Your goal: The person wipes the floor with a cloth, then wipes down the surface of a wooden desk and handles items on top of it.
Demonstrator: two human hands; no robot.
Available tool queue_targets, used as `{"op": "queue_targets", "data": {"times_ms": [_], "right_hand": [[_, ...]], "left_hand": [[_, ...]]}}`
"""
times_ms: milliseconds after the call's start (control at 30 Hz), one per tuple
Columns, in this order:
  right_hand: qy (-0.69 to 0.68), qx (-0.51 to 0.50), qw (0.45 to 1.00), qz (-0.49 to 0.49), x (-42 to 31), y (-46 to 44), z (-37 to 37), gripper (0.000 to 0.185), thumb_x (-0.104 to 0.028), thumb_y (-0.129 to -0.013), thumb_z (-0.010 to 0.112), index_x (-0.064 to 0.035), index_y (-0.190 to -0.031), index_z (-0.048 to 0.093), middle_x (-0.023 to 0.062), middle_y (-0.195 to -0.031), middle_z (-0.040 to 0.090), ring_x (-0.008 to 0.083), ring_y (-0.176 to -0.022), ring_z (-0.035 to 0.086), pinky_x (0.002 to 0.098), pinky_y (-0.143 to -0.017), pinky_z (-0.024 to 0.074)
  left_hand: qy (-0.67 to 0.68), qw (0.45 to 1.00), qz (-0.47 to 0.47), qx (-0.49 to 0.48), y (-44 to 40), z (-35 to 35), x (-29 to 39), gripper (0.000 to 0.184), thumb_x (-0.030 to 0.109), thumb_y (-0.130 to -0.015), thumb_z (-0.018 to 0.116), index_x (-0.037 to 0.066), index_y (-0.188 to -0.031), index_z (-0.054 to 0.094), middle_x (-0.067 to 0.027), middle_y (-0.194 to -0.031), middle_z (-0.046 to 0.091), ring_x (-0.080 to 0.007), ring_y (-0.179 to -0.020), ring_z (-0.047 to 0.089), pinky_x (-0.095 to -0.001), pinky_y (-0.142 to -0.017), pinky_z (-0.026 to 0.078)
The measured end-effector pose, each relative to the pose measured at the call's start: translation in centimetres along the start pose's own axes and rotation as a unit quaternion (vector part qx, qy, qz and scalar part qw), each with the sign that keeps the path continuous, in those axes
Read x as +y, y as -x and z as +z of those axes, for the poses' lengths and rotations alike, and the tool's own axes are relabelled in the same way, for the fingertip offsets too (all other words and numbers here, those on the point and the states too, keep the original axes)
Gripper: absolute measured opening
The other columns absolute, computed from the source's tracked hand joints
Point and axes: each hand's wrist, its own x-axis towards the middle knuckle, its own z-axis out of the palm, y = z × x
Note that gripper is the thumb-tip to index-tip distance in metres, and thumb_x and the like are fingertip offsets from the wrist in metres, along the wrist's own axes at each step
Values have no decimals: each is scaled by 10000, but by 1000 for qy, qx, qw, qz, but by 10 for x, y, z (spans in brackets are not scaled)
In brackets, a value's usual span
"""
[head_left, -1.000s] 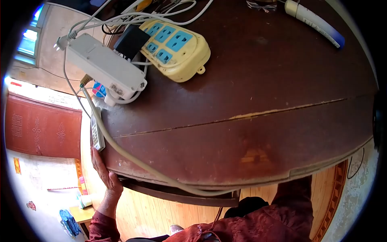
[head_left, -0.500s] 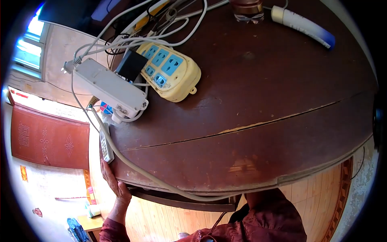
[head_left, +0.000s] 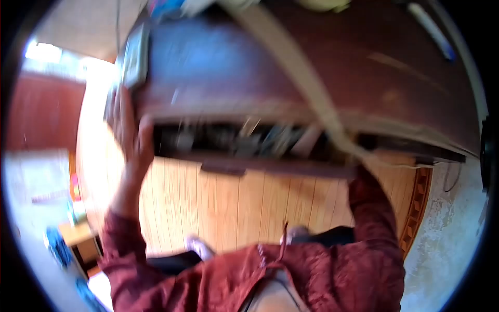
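A dark brown table (head_left: 332, 73) has a drawer (head_left: 280, 167) pulled out from its front edge, with blurred small items inside. My left hand (head_left: 130, 130) rests against the table's left front corner, fingers stretched out along the edge and thumb apart. Just beyond its fingertips lies a pale remote control (head_left: 136, 57). My right sleeve (head_left: 368, 200) reaches up to the drawer's right end. The right hand is mostly hidden there; a blurred pinkish shape inside the drawer may be part of it. A thick pale cable (head_left: 299, 73) hangs over the tabletop and past the drawer's right side.
A white and blue tube-like object (head_left: 431, 30) lies at the table's far right. Part of a pale yellow power strip (head_left: 325, 4) shows at the top edge. Below is a wooden floor (head_left: 249, 203) with my feet on it. A small wooden stand (head_left: 86, 249) is at lower left.
The view has tilted down towards the table's front. The drawer now shows pulled out with its contents visible. My left hand stays at the table's left corner.
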Motion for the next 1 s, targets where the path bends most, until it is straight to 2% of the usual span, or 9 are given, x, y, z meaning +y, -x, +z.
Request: {"op": "queue_targets", "data": {"times_ms": [200, 267, 500, 533, 633, 700, 833, 900, 1000], "right_hand": [[29, -7, 999, 19, -25, -2, -2, 292, -301, -906, 440, -104, -1040, 609, 183, -972, 623, 372, -886, 598, 485, -766, 492], [25, 9, 1000, -15, -64, 15, 3, 291, -301, -906, 438, -105, -1039, 608, 182, -966, 625, 372, -883, 599, 486, -763, 492], [-37, 84, 941, -326, -286, 198, 25, 287, -299, -907, 432, -110, -1038, 604, 180, -949, 632, 372, -870, 602, 487, -752, 494], [-45, -96, 939, -328, -317, 221, 13, 297, -258, -901, 432, -132, -1139, 557, 171, -1039, 611, 379, -922, 580, 466, -782, 490], [-156, -113, 900, -390, -365, 302, 30, 400, -134, -834, 447, -108, -1229, 506, 133, -1144, 537, 357, -1045, 510, 465, -827, 475], [-294, -263, 862, -318, -394, 329, 37, 470, -102, -777, 465, -83, -1242, 529, 172, -1157, 553, 392, -1031, 528, 448, -882, 462], [-628, -434, 647, -8, -411, 355, 8, 525, -74, -726, 479, -9, -1243, 539, 150, -1168, 595, 241, -1027, 578, 325, -899, 459], [-681, -501, 530, 62, -405, 358, -22, 511, -97, -777, 475, -20, -1281, 510, 84, -1124, 595, 177, -1023, 549, 291, -883, 446], [-647, -588, 474, 107, -388, 367, -55, 382, -202, -919, 459, -51, -1266, 516, 43, -1157, 585, 154, -1036, 552, 309, -870, 456]], "left_hand": [[15, 1000, -8, -26, -5, 0, -7, 588, 417, -929, 499, -1, -1337, 435, -192, -1349, 472, -367, -1229, 449, -412, -1003, 319], [-32, 998, -10, 43, -3, 16, -12, 851, 630, -863, 480, -29, -1388, 358, -261, -1427, 342, -434, -1334, 270, -530, -1090, 171], [113, 987, -9, 110, 15, -1, -6, 820, 593, -852, 537, -15, -1377, 374, -253, -1407, 365, -430, -1323, 291, -520, -1085, 198], [157, 981, -5, 115, 24, -10, -3, 810, 587, -850, 543, -2, -1381, 374, -236, -1402, 383, -420, -1324, 296, -512, -1079, 211], [225, 971, 16, 76, 81, -29, -5, 664, 514, -878, 539, 55, -1350, 451, -168, -1359, 470, -358, -1281, 396, -441, -1033, 298], [168, 981, 88, 49, 134, -33, -8, 692, 533, -848, 564, 72, -1352, 452, -175, -1344, 469, -388, -1282, 388, -470, -1038, 305], [84, 965, -143, -205, 298, 10, -24, 775, 542, -822, 604, 75, -1400, 382, -220, -1385, 412, -414, -1303, 353, -478, -1059, 291], [241, 796, -454, -319, 357, 50, -26, 805, 513, -813, 640, 60, -1412, 350, -224, -1349, 443, -370, -1264, 411, -425, -1034, 339], [580, 481, -650, -99, 345, 76, 5, 807, 378, -762, 732, 21, -1387, 366, -171, -1248, 506, -251, -1166, 473, -350, -984, 387]]}}
